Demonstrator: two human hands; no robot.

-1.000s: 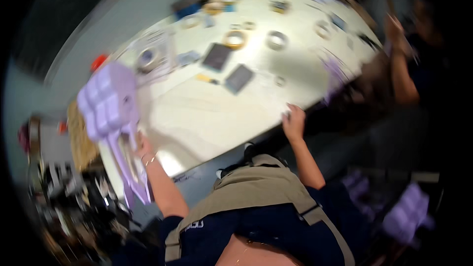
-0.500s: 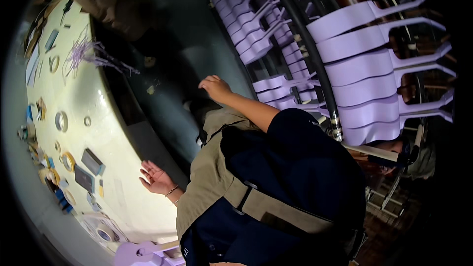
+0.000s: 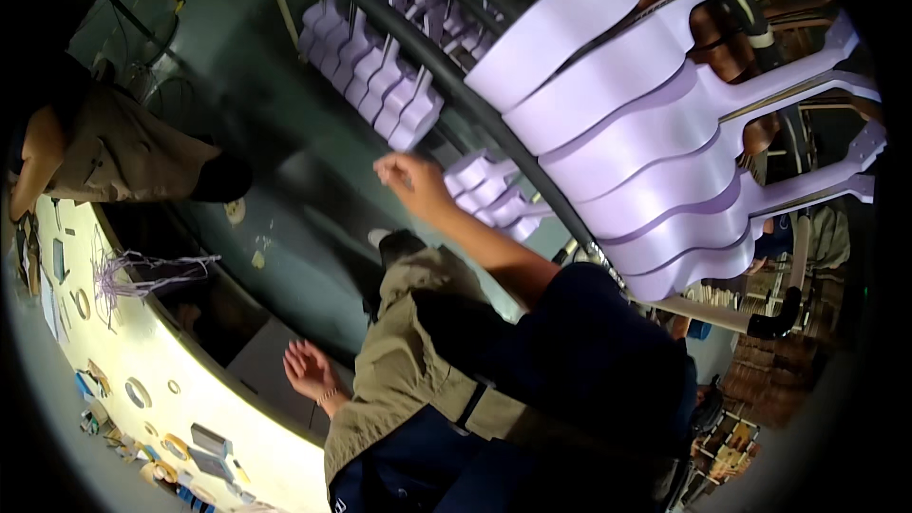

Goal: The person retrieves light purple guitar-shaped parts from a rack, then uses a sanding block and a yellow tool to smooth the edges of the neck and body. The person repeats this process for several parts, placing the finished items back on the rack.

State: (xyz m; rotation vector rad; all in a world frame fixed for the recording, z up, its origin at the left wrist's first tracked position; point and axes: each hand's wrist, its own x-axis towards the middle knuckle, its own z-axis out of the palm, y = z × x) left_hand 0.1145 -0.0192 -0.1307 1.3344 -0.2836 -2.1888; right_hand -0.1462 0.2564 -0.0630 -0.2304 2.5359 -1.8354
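Note:
My left hand (image 3: 309, 370) hangs just beside the near edge of the pale worktable (image 3: 275, 432), palm showing and fingers apart, with a beaded bracelet at the wrist. Nothing is in it. My right hand (image 3: 415, 188) is held out over the floor, its fingers loosely bent and no object visible in them. Closest to it, on the right, are light purple guitar bodies (image 3: 489, 192) stacked on a rack. Larger purple guitars (image 3: 617, 138) with necks pointing right stand in a row above my right arm, apart from both hands.
A dark padded rail (image 3: 456, 90) runs along the guitar rack. On the table lie purple strips (image 3: 123, 280), tape rolls (image 3: 138, 392) and grey blocks (image 3: 211, 439). A co-worker (image 3: 123, 152) leans at the table's far end. Dark reddish-brown guitars (image 3: 717, 43) sit behind the purple ones.
My view has swung and moved forward along the aisle. The purple guitars look larger, the table has slid lower left, and the co-worker shows further left. Both hands remain without objects.

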